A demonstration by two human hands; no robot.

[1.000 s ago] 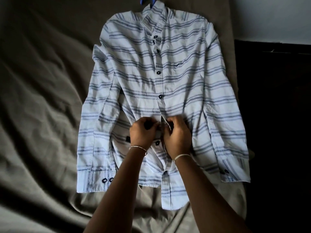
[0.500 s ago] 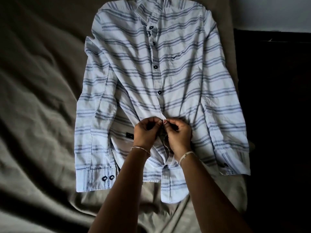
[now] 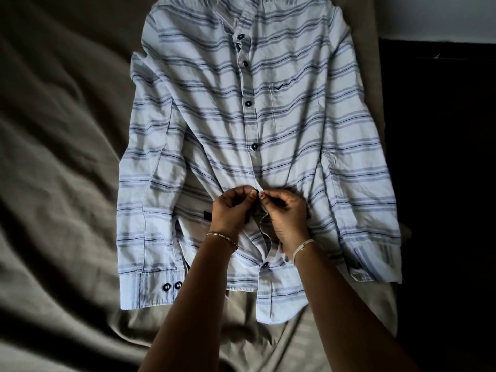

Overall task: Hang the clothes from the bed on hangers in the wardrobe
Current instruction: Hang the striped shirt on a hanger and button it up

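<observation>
1. The scene is dim, with soft light and no glare.
2. The striped shirt [image 3: 295, 116] is the brightest area, and its stripes read clearly.
3. The bedsheet [image 3: 67, 157] sinks into deep shadow between its folds, darkest at the near left.
4. The right side is almost black and its detail is lost.
5. The forearms [image 3: 204, 291] are underexposed.
6. Focus is slightly soft throughout.

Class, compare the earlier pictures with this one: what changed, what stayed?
The left hand and right hand drew together: the front edge of the striped shirt, folded open between them a second ago, is now pinched closed at their fingertips. Unchanged: both hands grip the shirt, lying flat on the bed.
</observation>
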